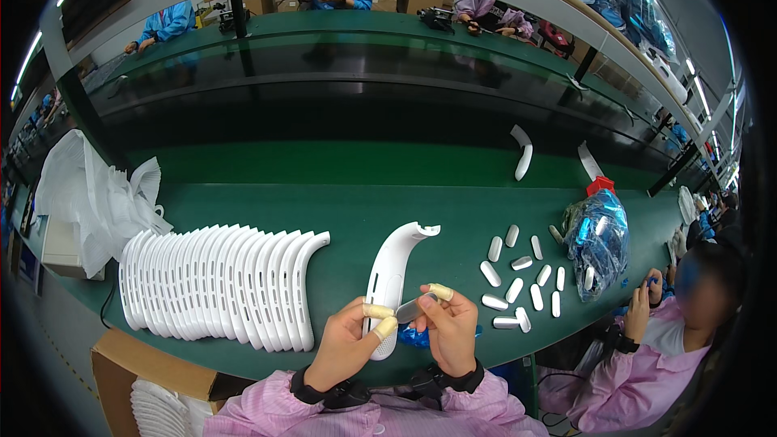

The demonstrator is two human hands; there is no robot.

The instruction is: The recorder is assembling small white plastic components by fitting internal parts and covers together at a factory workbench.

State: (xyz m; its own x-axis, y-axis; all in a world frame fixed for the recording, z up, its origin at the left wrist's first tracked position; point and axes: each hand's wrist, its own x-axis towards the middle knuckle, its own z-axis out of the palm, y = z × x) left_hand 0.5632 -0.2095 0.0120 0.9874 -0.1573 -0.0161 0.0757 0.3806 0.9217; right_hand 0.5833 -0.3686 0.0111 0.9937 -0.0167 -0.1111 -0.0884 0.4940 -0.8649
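Between my left hand [338, 346] and my right hand [453, 338] is a small grey oblong cap [411, 309], pinched by the fingertips of both. Yellowish finger cots cover several fingertips. Just beyond and partly behind my left fingers, a curved white plastic shell [390, 269] lies on the green table, its hooked end pointing away to the right. A blue plastic piece [415, 337] shows partly under my right hand. To the right, several small white and grey oblong caps [514, 290] lie scattered.
A tight row of curved white shells [214, 287] stands at left, beside white foam wrapping [85, 202]. An open cardboard box [113, 372] sits below. A blue plastic bag [600, 239] and two loose curved parts lie right. A co-worker in pink [639, 372] sits close at right.
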